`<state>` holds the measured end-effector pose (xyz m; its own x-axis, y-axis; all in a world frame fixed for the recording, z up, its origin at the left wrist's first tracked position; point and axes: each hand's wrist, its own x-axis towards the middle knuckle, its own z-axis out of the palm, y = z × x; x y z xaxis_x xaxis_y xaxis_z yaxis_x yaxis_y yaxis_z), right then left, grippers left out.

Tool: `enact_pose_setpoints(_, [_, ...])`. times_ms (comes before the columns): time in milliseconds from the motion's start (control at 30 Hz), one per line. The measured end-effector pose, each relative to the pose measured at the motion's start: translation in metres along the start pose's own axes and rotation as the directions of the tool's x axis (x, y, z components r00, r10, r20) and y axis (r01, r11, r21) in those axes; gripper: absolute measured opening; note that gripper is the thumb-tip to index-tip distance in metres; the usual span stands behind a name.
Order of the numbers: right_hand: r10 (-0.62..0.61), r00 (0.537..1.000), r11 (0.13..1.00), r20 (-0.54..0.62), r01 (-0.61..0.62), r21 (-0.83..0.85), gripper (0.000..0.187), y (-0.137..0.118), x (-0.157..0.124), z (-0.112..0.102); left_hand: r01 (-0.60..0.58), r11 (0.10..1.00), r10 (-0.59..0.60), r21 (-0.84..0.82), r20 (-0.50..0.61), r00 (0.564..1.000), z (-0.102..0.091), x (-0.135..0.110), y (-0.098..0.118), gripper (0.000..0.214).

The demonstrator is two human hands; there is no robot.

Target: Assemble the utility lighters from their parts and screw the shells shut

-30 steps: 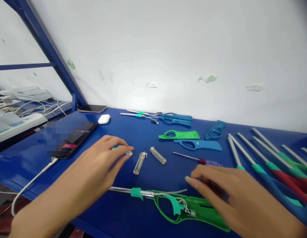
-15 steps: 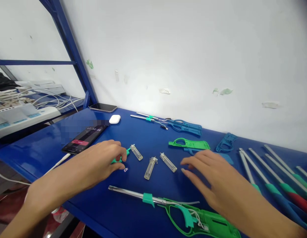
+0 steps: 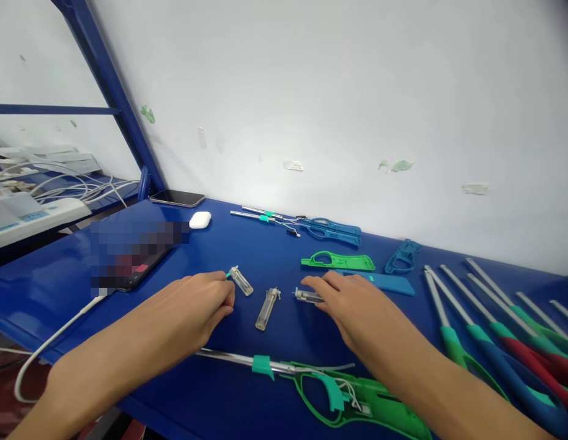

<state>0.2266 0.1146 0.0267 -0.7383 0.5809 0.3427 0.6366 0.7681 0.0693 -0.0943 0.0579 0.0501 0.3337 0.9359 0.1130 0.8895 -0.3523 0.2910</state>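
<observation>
My left hand is curled, its fingertips pinching the teal end of a small clear cartridge that lies on the blue table. My right hand reaches in from the right and closes its fingertips on a second clear cartridge, of which only the left end shows. A third clear cartridge lies loose between the hands. In front of both hands lies an open green lighter shell with a teal trigger, white wires and a metal tube pointing left.
A phone on a white cable, a second phone and a white earbud case sit at the back left. Blue shells and a green shell lie behind. Several long lighters lie at the right.
My right hand has moved left from the green shell to the right-hand cartridge and closed on it. My left hand has drawn the teal-ended cartridge a little way out from under its fingers.
</observation>
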Motion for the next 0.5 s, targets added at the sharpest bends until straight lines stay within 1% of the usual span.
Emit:
enact_pose_setpoints(67, [0.022, 1.0, 1.0, 0.005, -0.022, 0.012, 0.052, 0.006, -0.009, -0.005, -0.024, 1.0, 0.025, -0.015, 0.052, 0.998, -0.001, 0.002, 0.006, 0.022])
enact_pose_setpoints(133, [0.037, 0.999, 0.999, 0.012, -0.037, 0.039, 0.043, 0.012, -0.018, -0.011, -0.03, 0.999, 0.032, -0.021, 0.1, 0.994, -0.003, 0.006, 0.01, 0.024])
enact_pose_setpoints(233, [0.054, 0.999, 0.995, -0.003, -0.054, 0.086, 0.034, 0.016, -0.027, -0.023, 0.014, 1.0, -0.012, -0.018, 0.1, 0.995, -0.008, 0.012, 0.015, 0.022])
enact_pose_setpoints(300, [0.062, 0.997, 0.992, -0.038, -0.057, 0.108, 0.029, 0.015, -0.031, -0.029, 0.058, 0.997, -0.053, -0.048, 0.089, 0.995, -0.012, 0.015, 0.021, 0.022])
enact_pose_setpoints(367, [0.063, 0.995, 0.991, -0.083, -0.052, 0.121, 0.027, 0.013, -0.035, -0.032, 0.114, 0.985, -0.102, -0.133, 0.096, 0.99, -0.015, 0.017, 0.03, 0.025])
enact_pose_setpoints(433, [0.055, 0.99, 0.992, -0.133, -0.038, 0.124, 0.026, 0.008, -0.037, -0.032, 0.159, 0.953, -0.136, -0.257, 0.104, 0.985, -0.016, 0.019, 0.04, 0.027])
enact_pose_setpoints(500, [0.041, 0.984, 0.993, -0.173, -0.02, 0.12, 0.029, 0.003, -0.039, -0.03, 0.173, 0.912, -0.151, -0.372, 0.088, 0.985, -0.014, 0.021, 0.051, 0.029])
